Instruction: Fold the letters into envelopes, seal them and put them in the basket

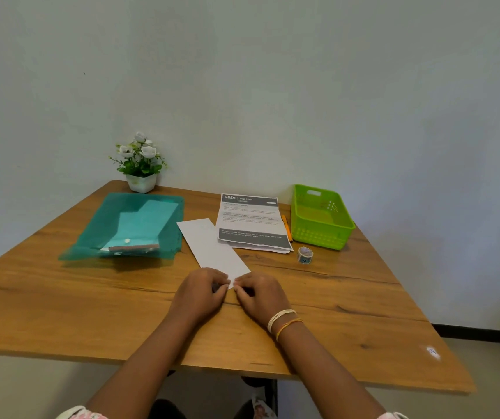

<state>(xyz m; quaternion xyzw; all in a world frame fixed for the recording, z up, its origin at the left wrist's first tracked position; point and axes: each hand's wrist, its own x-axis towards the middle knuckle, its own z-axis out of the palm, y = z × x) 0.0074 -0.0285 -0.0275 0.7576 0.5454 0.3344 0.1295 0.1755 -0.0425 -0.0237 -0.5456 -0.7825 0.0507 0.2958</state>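
Observation:
A long white folded letter [210, 246] lies slantwise in the middle of the wooden table [91, 303]. My left hand [201, 290] and my right hand [257, 293] meet at its near end, fingers curled, pinching the paper's edge. A small stack of printed letters [250, 220] lies behind it. The green basket [321, 217] stands at the back right with nothing visible inside. A teal folder [127, 228] at the left holds pale envelopes.
A small roll of tape [305, 254] stands right of the letter, near the basket. An orange pen [286, 226] lies between the printed sheets and the basket. A potted white flower [139, 164] stands at the back by the wall.

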